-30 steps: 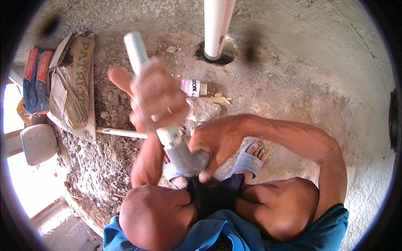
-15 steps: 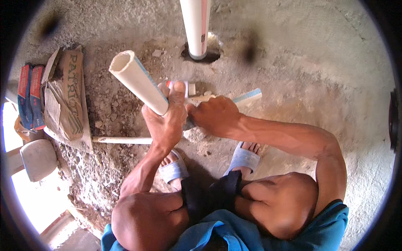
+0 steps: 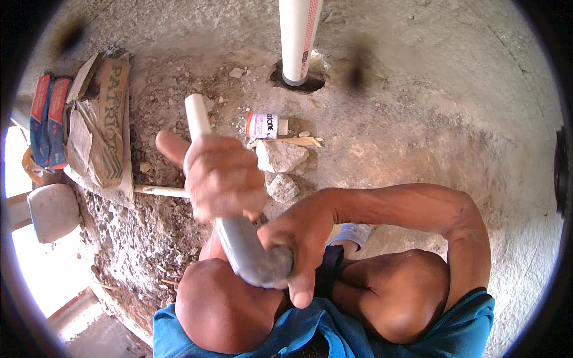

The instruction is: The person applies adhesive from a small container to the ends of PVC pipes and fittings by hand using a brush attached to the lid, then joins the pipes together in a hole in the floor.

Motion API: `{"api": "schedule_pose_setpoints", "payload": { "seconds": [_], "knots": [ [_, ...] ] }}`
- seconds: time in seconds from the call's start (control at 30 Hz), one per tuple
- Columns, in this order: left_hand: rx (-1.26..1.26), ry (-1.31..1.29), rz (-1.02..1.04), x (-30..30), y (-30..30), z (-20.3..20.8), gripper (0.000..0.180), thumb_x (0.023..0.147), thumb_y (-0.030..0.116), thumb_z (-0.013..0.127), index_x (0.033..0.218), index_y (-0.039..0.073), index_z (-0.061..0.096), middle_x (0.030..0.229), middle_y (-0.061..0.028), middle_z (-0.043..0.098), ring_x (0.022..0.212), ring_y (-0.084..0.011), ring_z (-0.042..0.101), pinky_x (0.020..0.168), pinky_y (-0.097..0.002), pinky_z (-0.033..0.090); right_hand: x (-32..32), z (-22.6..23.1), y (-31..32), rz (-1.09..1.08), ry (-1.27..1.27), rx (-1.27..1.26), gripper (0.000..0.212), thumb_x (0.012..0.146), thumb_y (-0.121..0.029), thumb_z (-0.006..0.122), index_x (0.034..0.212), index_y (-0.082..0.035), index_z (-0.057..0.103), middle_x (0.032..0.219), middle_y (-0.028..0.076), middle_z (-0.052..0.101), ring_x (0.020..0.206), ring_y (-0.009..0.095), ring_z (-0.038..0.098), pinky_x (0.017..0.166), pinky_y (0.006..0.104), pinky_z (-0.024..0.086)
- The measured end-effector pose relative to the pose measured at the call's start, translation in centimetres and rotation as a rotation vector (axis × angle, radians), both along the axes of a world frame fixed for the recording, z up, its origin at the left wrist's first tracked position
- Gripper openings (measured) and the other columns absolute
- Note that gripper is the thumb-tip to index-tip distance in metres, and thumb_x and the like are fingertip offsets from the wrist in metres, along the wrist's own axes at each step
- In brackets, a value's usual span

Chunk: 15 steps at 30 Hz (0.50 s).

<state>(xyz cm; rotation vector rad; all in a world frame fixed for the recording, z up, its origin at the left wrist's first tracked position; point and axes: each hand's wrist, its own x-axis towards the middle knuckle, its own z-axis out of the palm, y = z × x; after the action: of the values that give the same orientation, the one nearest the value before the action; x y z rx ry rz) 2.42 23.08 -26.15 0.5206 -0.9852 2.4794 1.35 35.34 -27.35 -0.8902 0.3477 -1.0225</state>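
My left hand [image 3: 224, 179] is wrapped round a white plastic pipe [image 3: 198, 116], whose far end sticks out above the fist. Below that fist a grey elbow fitting [image 3: 253, 256] comes out, in line with the pipe and bent toward my right hand. The join between pipe and fitting is hidden by the fingers. My right hand [image 3: 307, 235] grips the elbow at its bend, thumb along the near side, other fingers mostly out of sight behind it. Both pieces are held above my knees, slightly blurred.
A small white-and-orange can [image 3: 261, 126] lies beside wood slivers [image 3: 298, 142] and a pale stone [image 3: 282, 156]. An upright white pipe [image 3: 298, 42] stands in a floor hole. A torn paper sack [image 3: 110, 125] and red-and-blue packages [image 3: 51, 122] sit left, near a thin pipe [image 3: 161, 191].
The held pipe has swung round, and the grey elbow now shows nearer my body. My right hand has come down and toward me. The can and stones have come into clear view.
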Motion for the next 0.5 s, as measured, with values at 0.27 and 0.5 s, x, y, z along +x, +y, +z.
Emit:
{"api": "schedule_pose_setpoints", "payload": {
  "seconds": [0.27,0.5],
  "knots": [
    [-1.861,0.012,0.363,2.3,-2.3,-3.3,0.029,0.101,0.032,0.057,0.083,0.012,0.051,0.061,0.0051,0.048,0.048,-0.0059,0.047,0.043,-0.0240,0.040,-2.6,-3.5,2.9,-0.265,1.754,0.262,0.029,0.081,-0.022,0.068,0.102,-0.002,0.067,0.087,0.018,0.073,0.079,0.033,0.074,0.063,0.0495,0.058],
    [-1.892,-0.354,0.148,-3.5,-1.9,-2.0,0.039,0.105,0.042,0.051,0.079,0.014,0.047,0.052,0.0073,0.039,0.037,-0.0064,0.033,0.035,-0.0234,0.025,-4.3,-3.3,2.9,-0.301,1.437,0.392,0.028,0.078,-0.019,0.067,0.095,0.002,0.070,0.083,0.022,0.072,0.071,0.035,0.070,0.065,0.0479,0.054]
  ]
}}
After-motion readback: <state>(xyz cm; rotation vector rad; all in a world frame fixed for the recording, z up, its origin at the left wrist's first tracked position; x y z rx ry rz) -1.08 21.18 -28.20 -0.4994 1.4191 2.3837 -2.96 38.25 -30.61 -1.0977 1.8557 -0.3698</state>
